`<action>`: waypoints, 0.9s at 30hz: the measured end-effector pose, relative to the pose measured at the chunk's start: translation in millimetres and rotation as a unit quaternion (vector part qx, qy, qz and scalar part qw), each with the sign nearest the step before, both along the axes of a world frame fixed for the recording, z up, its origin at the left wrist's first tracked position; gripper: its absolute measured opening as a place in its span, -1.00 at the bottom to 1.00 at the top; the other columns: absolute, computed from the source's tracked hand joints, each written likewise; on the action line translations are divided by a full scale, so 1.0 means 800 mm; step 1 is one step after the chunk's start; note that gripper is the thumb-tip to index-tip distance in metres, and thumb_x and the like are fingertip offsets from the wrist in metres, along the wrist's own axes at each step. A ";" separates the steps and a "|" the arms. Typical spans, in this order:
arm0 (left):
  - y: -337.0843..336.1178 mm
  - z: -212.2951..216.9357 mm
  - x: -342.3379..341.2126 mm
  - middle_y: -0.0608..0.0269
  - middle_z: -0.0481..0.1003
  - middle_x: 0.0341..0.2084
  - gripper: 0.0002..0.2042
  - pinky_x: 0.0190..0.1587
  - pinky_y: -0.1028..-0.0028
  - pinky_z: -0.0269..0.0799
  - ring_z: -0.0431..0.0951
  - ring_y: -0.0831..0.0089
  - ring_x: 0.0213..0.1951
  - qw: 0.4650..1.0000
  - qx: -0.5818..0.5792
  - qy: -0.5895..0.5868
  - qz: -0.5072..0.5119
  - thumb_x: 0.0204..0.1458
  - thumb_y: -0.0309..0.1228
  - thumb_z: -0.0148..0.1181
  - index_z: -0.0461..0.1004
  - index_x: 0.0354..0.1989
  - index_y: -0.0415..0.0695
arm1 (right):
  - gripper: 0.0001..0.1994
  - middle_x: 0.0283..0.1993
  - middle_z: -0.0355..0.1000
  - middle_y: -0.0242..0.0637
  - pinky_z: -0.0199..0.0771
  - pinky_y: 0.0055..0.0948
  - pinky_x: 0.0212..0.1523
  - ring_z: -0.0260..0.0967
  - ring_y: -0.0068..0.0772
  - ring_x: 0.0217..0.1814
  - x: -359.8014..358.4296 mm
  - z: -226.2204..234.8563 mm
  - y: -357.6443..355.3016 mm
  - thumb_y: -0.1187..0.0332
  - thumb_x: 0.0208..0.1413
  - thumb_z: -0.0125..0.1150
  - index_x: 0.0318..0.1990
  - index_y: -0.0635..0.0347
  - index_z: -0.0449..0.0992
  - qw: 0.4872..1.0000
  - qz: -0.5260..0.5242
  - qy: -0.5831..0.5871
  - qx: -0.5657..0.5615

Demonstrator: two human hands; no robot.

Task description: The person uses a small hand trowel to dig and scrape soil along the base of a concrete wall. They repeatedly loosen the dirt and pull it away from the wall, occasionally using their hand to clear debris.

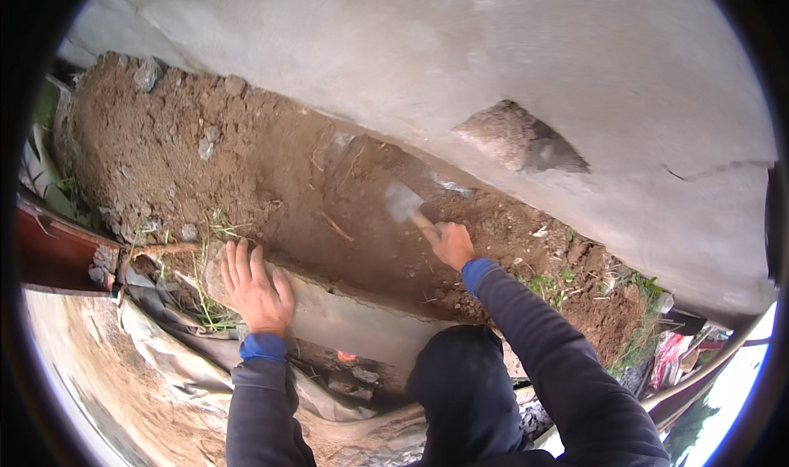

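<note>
My right hand (451, 246) is closed around the short pale handle of a trowel-like hand tool. Its flat grey blade (403, 202) lies over the brown soil of a trench (374, 253). The blade looks slightly blurred, and I cannot tell whether it touches the dirt. Flat on the end of a grey concrete slab (353, 315), along the near side of the trench, rests my left hand (256, 290), fingers stretched out and holding nothing.
A grey plastered wall (370, 48) with a chipped patch (518, 138) borders the far side. Loose soil with stones (164, 138) is heaped at the left. Crumpled sheeting (177, 348) lies below my left hand; a reddish-brown metal piece (62, 249) stands at the left edge.
</note>
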State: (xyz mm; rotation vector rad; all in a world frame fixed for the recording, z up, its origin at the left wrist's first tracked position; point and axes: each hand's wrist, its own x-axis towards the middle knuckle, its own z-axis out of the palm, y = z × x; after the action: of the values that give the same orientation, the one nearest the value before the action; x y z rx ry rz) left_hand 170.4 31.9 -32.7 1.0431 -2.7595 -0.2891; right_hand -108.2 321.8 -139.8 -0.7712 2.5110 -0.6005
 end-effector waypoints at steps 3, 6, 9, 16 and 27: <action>-0.001 -0.004 0.001 -0.17 0.34 0.38 -0.45 0.56 -0.15 -0.07 0.15 -0.19 0.53 1.000 -0.007 -0.010 -0.001 0.12 -0.24 0.10 0.44 0.25 -0.30 | -0.50 -0.34 0.60 0.19 0.61 0.02 -0.16 0.62 0.28 -0.25 -0.010 -0.004 -0.004 -0.06 0.30 0.27 -0.33 0.30 0.72 0.991 -0.077 -0.108 0.028; 0.001 -0.007 0.007 -0.18 0.32 0.40 -0.47 0.57 -0.14 -0.09 0.13 -0.20 0.53 1.000 -0.013 -0.012 -0.006 0.14 -0.25 0.09 0.45 0.24 -0.31 | -0.49 -0.37 0.57 0.19 0.60 -0.09 -0.21 0.64 0.17 -0.29 -0.021 0.000 -0.011 -0.06 0.28 0.33 -0.26 0.36 0.69 0.943 -0.171 -0.271 0.090; 0.001 -0.008 0.005 -0.18 0.31 0.41 -0.49 0.57 -0.14 -0.11 0.12 -0.20 0.53 1.000 -0.007 -0.019 -0.004 0.15 -0.26 0.07 0.45 0.23 -0.31 | -0.48 -0.38 0.56 0.23 0.60 -0.04 -0.23 0.63 0.23 -0.30 -0.025 0.000 -0.015 -0.07 0.29 0.31 -0.29 0.35 0.69 0.994 -0.034 -0.102 -0.007; -0.001 -0.003 0.002 -0.16 0.36 0.37 -0.47 0.55 -0.15 -0.03 0.17 -0.18 0.52 1.000 -0.009 0.005 0.000 0.10 -0.23 0.13 0.49 0.20 -0.30 | -0.58 -0.38 0.55 0.24 0.56 0.13 -0.22 0.57 0.34 -0.25 0.007 -0.022 -0.007 0.01 0.30 0.32 -0.27 0.26 0.72 1.000 -0.005 0.003 0.019; -0.002 0.002 0.000 -0.15 0.32 0.40 -0.50 0.57 -0.12 -0.09 0.13 -0.17 0.53 1.000 -0.008 0.003 -0.006 0.13 -0.27 0.11 0.46 0.21 -0.31 | -0.50 -0.53 0.59 -0.10 0.57 -0.19 -0.36 0.59 -0.32 -0.49 -0.016 -0.029 -0.012 -0.11 0.30 0.31 -0.21 0.25 0.76 0.993 -0.061 -0.096 -0.025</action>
State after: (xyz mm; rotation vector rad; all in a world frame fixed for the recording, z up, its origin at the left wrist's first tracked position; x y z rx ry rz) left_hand 170.7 30.7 -31.2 1.0210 -2.7599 -0.2719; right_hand -120.8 311.9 -162.8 -0.5529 2.3859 -0.7453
